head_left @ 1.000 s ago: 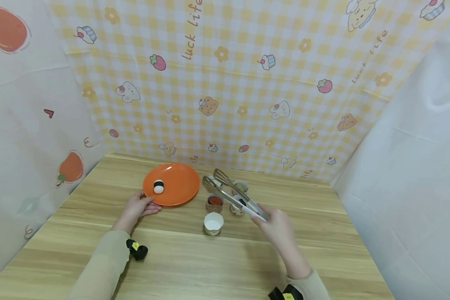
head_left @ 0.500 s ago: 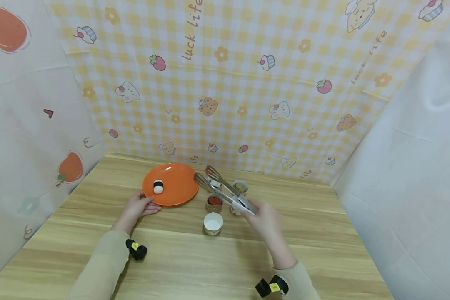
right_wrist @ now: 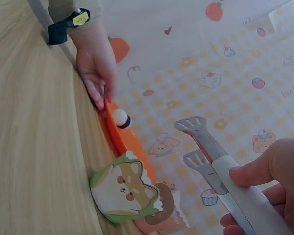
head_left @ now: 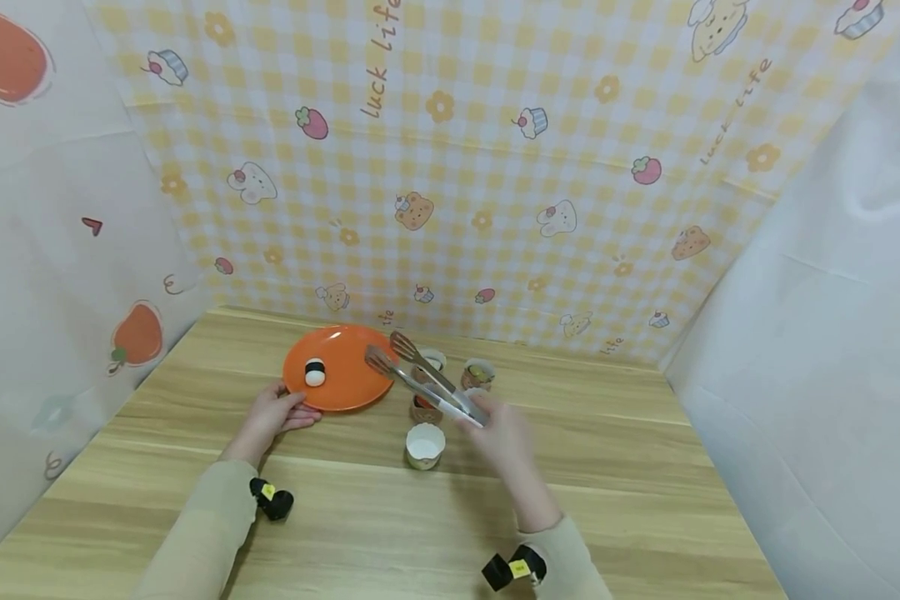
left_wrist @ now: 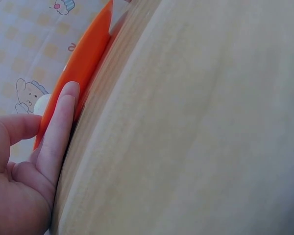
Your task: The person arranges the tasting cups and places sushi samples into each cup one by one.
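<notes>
My left hand [head_left: 270,421] pinches the near left rim of an orange plate [head_left: 360,383]; the thumb lies above the rim, the fingers beneath, as the left wrist view shows. Near the plate's left side sits a white rice ball with a black band [head_left: 315,372]. In my right hand [head_left: 504,437] I grip metal tongs [head_left: 420,388] with pale handles. The tongs' slotted heads stand apart, over the plate's right edge, and I see nothing between them in the right wrist view.
Right of the plate stand several paper cups: a white-lined one [head_left: 424,450] in front, one with red contents [head_left: 426,412] partly behind the tongs, one with green contents [head_left: 478,377]. A patterned cloth [head_left: 450,275] hangs behind the wooden table [head_left: 360,533].
My right hand has moved left with the tongs, from above the cups to the plate's right edge. My left hand, the plate and the rice ball stay where they were.
</notes>
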`<state>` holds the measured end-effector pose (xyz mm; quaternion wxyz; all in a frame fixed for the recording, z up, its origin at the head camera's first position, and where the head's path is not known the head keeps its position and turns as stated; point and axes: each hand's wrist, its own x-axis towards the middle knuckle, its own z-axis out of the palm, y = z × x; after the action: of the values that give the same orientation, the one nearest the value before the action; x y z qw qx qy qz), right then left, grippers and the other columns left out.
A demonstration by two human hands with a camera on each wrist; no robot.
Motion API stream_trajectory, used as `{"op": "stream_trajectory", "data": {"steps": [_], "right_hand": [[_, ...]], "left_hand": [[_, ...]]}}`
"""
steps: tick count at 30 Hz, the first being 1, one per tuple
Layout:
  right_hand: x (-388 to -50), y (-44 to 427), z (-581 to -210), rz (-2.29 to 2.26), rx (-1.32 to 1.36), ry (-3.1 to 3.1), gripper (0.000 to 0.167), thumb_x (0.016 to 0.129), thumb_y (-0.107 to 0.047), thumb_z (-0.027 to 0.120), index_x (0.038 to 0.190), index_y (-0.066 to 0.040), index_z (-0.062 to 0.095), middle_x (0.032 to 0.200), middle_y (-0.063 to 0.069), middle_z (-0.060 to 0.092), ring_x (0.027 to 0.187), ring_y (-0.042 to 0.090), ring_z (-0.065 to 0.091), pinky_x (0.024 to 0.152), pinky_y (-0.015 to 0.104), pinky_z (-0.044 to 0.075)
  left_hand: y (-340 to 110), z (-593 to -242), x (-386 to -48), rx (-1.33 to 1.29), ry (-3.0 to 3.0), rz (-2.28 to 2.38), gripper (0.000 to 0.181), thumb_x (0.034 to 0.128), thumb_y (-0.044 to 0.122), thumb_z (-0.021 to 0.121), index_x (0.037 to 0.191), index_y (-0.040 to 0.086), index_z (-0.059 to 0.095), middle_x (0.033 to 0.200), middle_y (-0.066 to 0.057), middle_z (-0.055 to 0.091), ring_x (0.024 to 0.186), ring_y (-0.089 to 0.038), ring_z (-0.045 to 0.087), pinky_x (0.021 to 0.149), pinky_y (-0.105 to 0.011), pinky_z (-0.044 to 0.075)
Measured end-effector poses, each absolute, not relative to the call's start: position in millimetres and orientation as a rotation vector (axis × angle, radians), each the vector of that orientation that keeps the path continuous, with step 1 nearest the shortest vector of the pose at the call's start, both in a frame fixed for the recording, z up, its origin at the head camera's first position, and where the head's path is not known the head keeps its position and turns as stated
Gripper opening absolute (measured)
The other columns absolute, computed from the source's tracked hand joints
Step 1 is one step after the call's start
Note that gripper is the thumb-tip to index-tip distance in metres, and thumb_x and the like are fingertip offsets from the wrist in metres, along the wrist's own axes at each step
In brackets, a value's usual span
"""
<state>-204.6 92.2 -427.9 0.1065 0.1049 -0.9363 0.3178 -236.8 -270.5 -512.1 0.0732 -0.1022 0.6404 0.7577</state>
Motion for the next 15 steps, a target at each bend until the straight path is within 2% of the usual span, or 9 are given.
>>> {"op": "stream_trajectory", "data": {"steps": [4,8,15], "right_hand": [[-202,83,-428,0.908,0.308,-2.784,0.046,0.078,-0.031,0.079,0.117,-0.007,0.070,0.103,0.014,0.069,0.069,0.019,0.061,0.053,0.031,0.049],[-201,75,-427,0.881,0.316,-2.816,0.045,0.080,-0.033,0.077,0.116,-0.008,0.070,0.102,0.010,0.070,0.081,0.022,0.064,0.061,0.035,0.052],[-201,64,-429,0.887,0.314,-2.841,0.043,0.080,-0.036,0.076,0.116,-0.013,0.071,0.103,0.006,0.070,0.085,0.022,0.064,0.060,0.034,0.051]], "left_hand": [[-270,-511,-236,-0.301,1.918,2.283,0.052,0.1032,0.007,0.040,0.144,-0.012,0.014,0.079,-0.012,0.069,0.070,-0.020,0.070,0.069,-0.032,0.059],[-271,-512,-237,-0.307,1.914,2.282,0.050,0.1032,0.008,0.040,0.143,-0.012,0.016,0.079,-0.012,0.069,0.071,-0.020,0.070,0.069,-0.032,0.059],[-272,-515,-239,-0.304,1.909,2.296,0.048,0.1029,0.007,0.040,0.141,-0.012,0.018,0.078,-0.013,0.069,0.070,-0.020,0.070,0.068,-0.032,0.059]]}}
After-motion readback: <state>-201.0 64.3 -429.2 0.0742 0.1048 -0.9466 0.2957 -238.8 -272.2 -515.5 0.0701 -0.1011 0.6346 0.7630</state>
